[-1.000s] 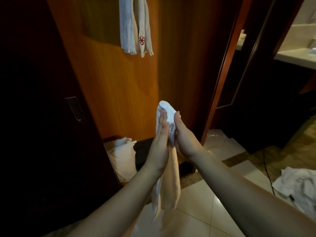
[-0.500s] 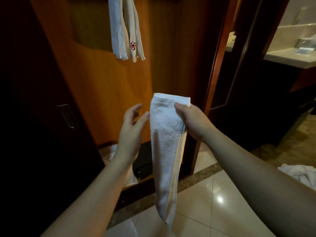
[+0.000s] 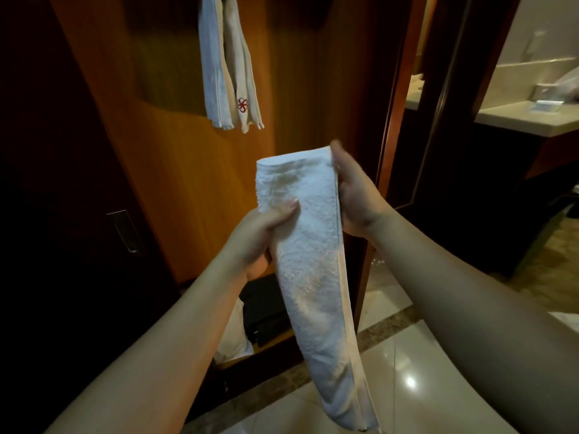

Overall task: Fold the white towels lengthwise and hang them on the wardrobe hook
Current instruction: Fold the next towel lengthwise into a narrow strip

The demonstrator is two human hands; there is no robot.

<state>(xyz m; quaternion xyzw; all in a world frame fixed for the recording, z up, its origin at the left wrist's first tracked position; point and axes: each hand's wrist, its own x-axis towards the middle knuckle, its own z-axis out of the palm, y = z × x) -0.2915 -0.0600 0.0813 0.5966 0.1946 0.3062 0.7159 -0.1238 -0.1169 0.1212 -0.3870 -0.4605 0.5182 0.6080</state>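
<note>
Step in hand: lengthwise fold looks done, towel point(image 3: 316, 261) now a long narrow strip held up in front of the wardrobe point(image 3: 175, 170). Left hand point(image 3: 260, 236) grips its left edge partway down, thumb on the front, fingers curled behind. Right hand point(image 3: 354, 195) pinches the right edge near the top, fingers mostly hidden behind the cloth. Lower end dangles near, over the tiled floor point(image 3: 407, 380). Two towels point(image 3: 228, 67) already hang far up on the panel, w/ a red logo; hook itself at the frame edge, can't make it out. Next, prob.: raise the strip, drape its middle over the hook beside those, keep the edges together.
</note>
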